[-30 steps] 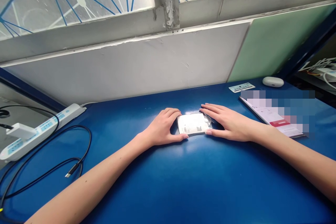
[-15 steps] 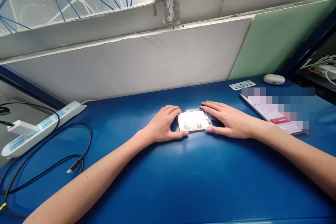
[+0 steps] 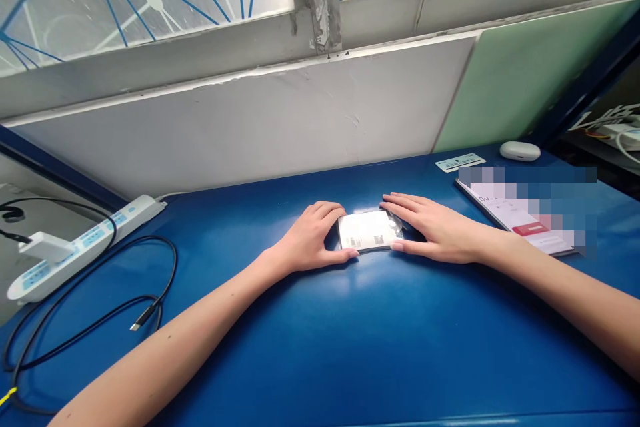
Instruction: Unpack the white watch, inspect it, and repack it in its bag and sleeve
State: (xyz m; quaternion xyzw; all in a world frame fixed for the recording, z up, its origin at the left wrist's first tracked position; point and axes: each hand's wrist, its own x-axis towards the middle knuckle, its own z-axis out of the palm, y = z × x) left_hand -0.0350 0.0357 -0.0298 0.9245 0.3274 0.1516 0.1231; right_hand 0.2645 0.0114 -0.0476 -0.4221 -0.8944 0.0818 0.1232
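Observation:
A small flat packet [image 3: 369, 229] with a white printed label lies on the blue table, in what looks like clear plastic wrap. Two dark marks, one like a square code, are printed on its label. My left hand [image 3: 316, 237] holds the packet's left end, thumb along the near edge and fingers at the far edge. At the opposite end, my right hand [image 3: 425, 227] does the same, with crinkled plastic showing between its thumb and fingers. Both forearms reach in from the lower corners.
To the left lie a white power strip [image 3: 105, 233] with a plugged-in charger [image 3: 47, 247] and a looped black cable [image 3: 173, 267]. At the right are a phone-like screen [image 3: 505, 207], partly blurred, a card [image 3: 460, 163] and a white earbud case [image 3: 520, 151]. A wall panel [image 3: 240, 127] bounds the blue table [image 3: 320, 347].
The view has shifted very slightly. Both hands and the packet stay in the same place with the same hold.

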